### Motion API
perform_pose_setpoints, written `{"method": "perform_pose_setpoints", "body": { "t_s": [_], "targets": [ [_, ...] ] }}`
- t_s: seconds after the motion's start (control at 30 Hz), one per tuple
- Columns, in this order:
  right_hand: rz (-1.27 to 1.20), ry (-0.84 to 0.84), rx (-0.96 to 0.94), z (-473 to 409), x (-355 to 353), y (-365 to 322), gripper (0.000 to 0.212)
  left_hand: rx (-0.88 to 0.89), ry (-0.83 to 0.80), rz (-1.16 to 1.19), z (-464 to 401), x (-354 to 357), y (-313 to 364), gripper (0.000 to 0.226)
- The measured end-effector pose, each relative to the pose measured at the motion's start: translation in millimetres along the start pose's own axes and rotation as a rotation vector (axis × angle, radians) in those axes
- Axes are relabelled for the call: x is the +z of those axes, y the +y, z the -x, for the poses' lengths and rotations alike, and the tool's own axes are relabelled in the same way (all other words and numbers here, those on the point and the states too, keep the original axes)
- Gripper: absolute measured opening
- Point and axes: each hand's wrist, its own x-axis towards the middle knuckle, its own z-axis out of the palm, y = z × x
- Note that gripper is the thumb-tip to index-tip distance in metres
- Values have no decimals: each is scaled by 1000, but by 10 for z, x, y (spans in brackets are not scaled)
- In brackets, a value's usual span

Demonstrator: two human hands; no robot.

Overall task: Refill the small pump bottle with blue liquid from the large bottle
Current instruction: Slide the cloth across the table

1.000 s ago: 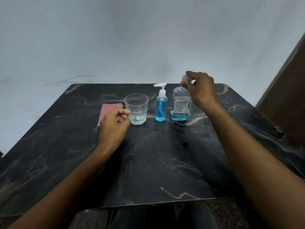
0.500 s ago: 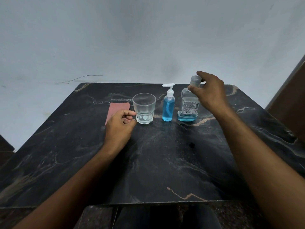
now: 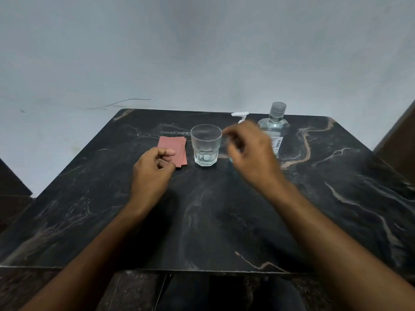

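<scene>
The right hand [image 3: 249, 153] is no longer gripping the large bottle's cap [image 3: 278, 108]; it is hovering, blurred, over the pump bottle [image 3: 240, 115], its grip impossible to tell. The pump probably comes off next. The left hand [image 3: 155, 169] is lying loosely curled, holding nothing. Both bottles are standing far right on the dark marble surface [image 3: 336, 176], beside a glass [image 3: 206, 144] and red cards [image 3: 173, 145], against a pale wall.

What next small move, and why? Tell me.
Probably close the right hand round the small blue pump bottle and steady it for unscrewing. That hand, blurred, hovers in front of it; its white pump is still on, and the large clear bottle remains capped.
</scene>
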Motion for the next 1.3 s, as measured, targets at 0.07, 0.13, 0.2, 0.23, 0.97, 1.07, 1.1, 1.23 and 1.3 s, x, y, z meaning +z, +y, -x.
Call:
{"method": "perform_pose_setpoints", "body": {
  "t_s": [0.07, 0.13, 0.2, 0.23, 0.97, 1.07, 1.1, 1.23, 1.3],
  "targets": [
    [-17, -270, -37, 103, 295, -179, 18, -7, 5, -40, 27, -144, -101, 24],
    [-4, -449, -30, 133, 606, -285, 26, -15, 26, -54, 60, -255, -191, 25],
    [33, -556, -3, 88, 884, -360, 34, -31, 40, -49, 88, -337, -252, 27],
    [59, -585, 13, 53, 1006, -386, 37, -38, 40, -44, 95, -366, -271, 27],
    [263, -896, -10, 141, 1487, -481, 55, 205, 104, -175, 191, -327, -342, 33],
    [241, -867, -68, 558, 1061, -489, 58, 235, 20, -202, 261, -273, -260, 30],
    [239, -859, -63, 646, 915, -453, 58, 251, -15, -210, 290, -247, -228, 30],
    [179, -829, 74, 764, 342, -155, 55, 258, -169, -171, 425, -74, -108, 33],
    [146, -792, 168, 813, 94, 47, 53, 270, -193, -147, 481, -9, -89, 34]
  ]
}}
